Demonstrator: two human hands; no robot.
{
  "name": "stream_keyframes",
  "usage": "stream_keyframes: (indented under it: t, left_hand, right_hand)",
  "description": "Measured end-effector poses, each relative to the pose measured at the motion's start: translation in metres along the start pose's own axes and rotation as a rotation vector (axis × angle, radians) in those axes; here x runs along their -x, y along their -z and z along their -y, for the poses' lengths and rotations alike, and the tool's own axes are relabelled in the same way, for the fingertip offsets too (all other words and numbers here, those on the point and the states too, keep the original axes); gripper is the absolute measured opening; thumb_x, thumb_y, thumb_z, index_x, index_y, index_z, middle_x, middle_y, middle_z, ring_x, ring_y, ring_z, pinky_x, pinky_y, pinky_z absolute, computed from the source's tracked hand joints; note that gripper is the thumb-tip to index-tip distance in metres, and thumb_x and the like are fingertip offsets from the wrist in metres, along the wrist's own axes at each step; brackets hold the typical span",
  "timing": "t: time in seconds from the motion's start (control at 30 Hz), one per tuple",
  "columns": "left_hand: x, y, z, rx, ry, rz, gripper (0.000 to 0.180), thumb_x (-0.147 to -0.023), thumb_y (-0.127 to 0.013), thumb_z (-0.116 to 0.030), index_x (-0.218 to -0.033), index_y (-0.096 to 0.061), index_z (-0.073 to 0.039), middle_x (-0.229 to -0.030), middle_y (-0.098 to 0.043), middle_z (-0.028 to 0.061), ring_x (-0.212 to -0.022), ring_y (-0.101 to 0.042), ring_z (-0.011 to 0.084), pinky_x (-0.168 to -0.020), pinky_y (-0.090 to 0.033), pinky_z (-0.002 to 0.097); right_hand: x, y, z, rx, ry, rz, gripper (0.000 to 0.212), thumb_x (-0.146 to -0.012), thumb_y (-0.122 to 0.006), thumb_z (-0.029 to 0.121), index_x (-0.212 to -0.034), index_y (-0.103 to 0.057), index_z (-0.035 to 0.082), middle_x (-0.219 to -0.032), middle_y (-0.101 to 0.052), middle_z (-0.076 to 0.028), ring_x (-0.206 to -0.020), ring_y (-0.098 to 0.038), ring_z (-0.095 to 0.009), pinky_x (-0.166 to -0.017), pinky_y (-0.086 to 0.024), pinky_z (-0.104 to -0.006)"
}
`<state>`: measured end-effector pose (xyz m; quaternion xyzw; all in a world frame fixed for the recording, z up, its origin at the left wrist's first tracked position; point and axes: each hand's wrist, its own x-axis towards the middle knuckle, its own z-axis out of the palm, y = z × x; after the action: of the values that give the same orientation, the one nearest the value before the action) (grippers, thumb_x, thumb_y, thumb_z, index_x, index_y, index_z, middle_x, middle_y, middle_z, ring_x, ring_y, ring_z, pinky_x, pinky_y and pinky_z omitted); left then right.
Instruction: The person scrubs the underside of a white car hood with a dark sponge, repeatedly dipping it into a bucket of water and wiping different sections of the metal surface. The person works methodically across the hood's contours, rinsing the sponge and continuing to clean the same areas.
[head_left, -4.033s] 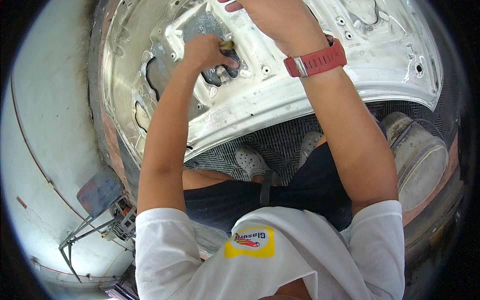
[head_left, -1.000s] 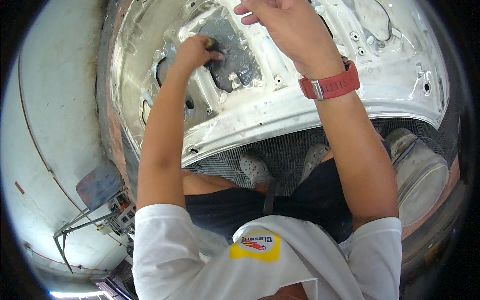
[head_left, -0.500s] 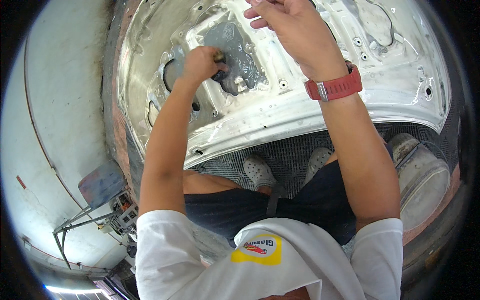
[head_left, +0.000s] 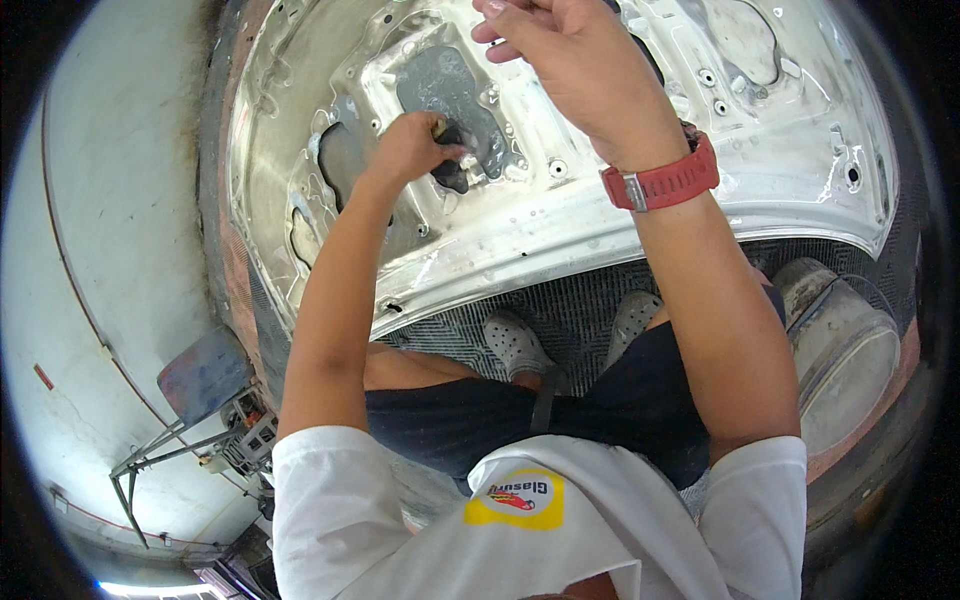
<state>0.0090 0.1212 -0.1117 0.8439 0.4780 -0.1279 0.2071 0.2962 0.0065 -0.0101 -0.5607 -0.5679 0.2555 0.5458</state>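
Note:
A large white car hood panel (head_left: 600, 215), wet and shiny, lies in front of me with its ribbed, holed inner side up. My left hand (head_left: 408, 150) is closed beside a grey, wet recess (head_left: 440, 85) in its left half. A small yellowish bit shows at its fingertips; the rest of what they grip is hidden. Below the fingers is a dark opening (head_left: 452, 178). My right hand (head_left: 600, 90) is over the panel's middle at the top of the view, fingers apart, nothing visible in them. A red watch (head_left: 665, 185) is on that wrist.
A dirty whitish bucket (head_left: 845, 375) stands by my right arm. Along the left runs a pale wall (head_left: 120, 200), with a metal-framed stand (head_left: 185, 445) near it. My grey clogs (head_left: 515, 340) are on a dark ribbed mat (head_left: 575, 295) close to the panel's near edge.
My left hand has shifted slightly toward me and to the right along the grey recess. The right hand has hardly moved. The whole view has shifted a little.

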Motion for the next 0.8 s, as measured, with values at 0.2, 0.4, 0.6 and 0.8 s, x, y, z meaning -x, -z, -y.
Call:
stream_keyframes:
  t: [0.2,0.4,0.6,0.8]
  left_hand:
    - [-0.009,0.032,-0.02,-0.144,0.091,0.035,0.055,-0.068,-0.097,-0.046,-0.104,-0.08,-0.007,-0.097,-0.079,0.0178,-0.095,-0.076,0.0398,-0.083,-0.06,0.0474]
    - [0.016,0.024,-0.048,-0.331,-0.002,0.324,0.058,-0.068,-0.097,-0.048,-0.106,-0.08,-0.007,-0.099,-0.079,0.0181,-0.098,-0.076,0.039,-0.084,-0.06,0.0488]
    - [0.013,0.038,-0.04,-0.467,-0.13,0.279,0.056,-0.064,-0.098,-0.048,-0.1,-0.078,-0.01,-0.095,-0.077,0.0181,-0.096,-0.075,0.0421,-0.082,-0.06,0.0524]
    - [0.005,0.056,-0.048,-0.345,-0.13,-0.186,0.033,-0.079,-0.09,-0.032,-0.103,-0.081,-0.012,-0.094,-0.077,0.011,-0.095,-0.076,0.0358,-0.085,-0.06,0.0475]
  right_hand:
    - [-0.002,0.002,0.007,-0.285,-0.25,-0.008,0.026,-0.105,-0.059,0.013,-0.119,-0.075,-0.002,-0.114,-0.077,-0.017,-0.11,-0.072,-0.028,-0.098,-0.056,-0.0396]
    - [-0.009,-0.004,-0.014,-0.091,0.029,0.011,0.024,-0.102,-0.061,0.011,-0.118,-0.075,-0.002,-0.115,-0.076,-0.016,-0.109,-0.071,-0.028,-0.099,-0.056,-0.0391]
    - [0.003,-0.017,-0.021,0.136,0.287,-0.118,0.022,-0.102,-0.061,0.013,-0.113,-0.074,0.0,-0.116,-0.075,-0.017,-0.11,-0.07,-0.033,-0.098,-0.055,-0.0434]
    - [-0.003,0.002,-0.013,-0.061,-0.005,0.01,0.021,-0.099,-0.063,0.014,-0.112,-0.074,0.002,-0.117,-0.073,-0.018,-0.11,-0.068,-0.035,-0.099,-0.054,-0.0467]
